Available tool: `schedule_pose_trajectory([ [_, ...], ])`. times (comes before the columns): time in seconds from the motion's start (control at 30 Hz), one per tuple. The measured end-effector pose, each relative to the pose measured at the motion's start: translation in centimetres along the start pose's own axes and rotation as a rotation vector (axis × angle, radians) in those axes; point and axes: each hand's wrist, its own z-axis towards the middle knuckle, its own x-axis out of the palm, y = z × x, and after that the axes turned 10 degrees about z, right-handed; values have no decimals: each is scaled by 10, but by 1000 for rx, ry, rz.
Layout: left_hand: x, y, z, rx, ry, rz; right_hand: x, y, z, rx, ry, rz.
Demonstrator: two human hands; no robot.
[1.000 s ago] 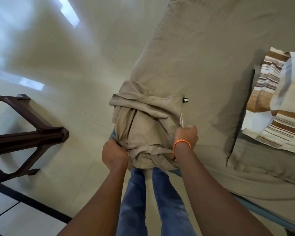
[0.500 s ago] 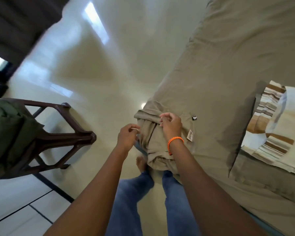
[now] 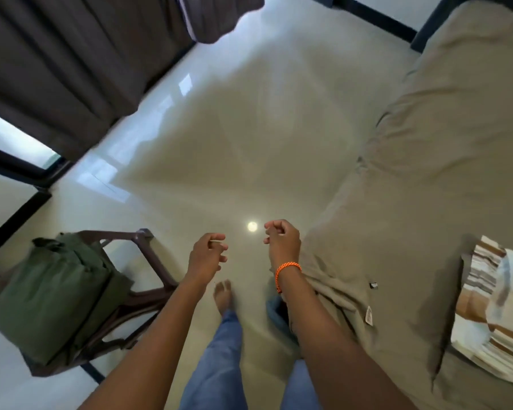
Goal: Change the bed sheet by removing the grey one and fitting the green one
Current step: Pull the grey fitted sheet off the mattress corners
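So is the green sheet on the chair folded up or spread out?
Folded up. The green sheet sits as a thick, compact bundle on the brown chair, beside the bed, with neither hand touching it.

My right forearm hides part of the bunched grey-beige fabric bed sheet [image 3: 427, 173] at the bed's corner. The brown-and-white striped folded cloth [image 3: 486, 306] is blurred and cut off by the right edge. The dark brown plastic chair [image 3: 148, 294] is mostly hidden under the olive-green folded sheet [image 3: 51, 297].

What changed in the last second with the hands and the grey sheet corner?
Both hands let go of the bunched grey sheet: the left hand and right hand now hang over the floor, fingers loosely curled, holding nothing. The view swung left, bringing the folded green sheet on the chair into sight. The striped pillow stays on the bed.
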Motion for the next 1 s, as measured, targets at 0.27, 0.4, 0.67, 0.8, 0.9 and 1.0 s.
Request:
schedule_pose_trajectory([
  [0.27, -93, -86, 52, 139, -42, 28, 86, 80, 22, -67, 14, 43],
  [0.4, -89, -140, 77, 192, 18, 16, 88, 110, 51, -79, -60, 62],
  [0.67, -42, -271, 140, 281, 206, 69, 66, 177, 158, -75, -250, 197],
  [0.8, -4, -349, 184, 307, 244, 131, 48, 220, 235, -85, -300, 247],
  [0.9, 33, -428, 217, 316, 265, 190, 25, 269, 307, -87, -330, 267],
  [1.0, 61, -510, 238, 305, 281, 215, 3, 322, 368, -92, -314, 256],
])
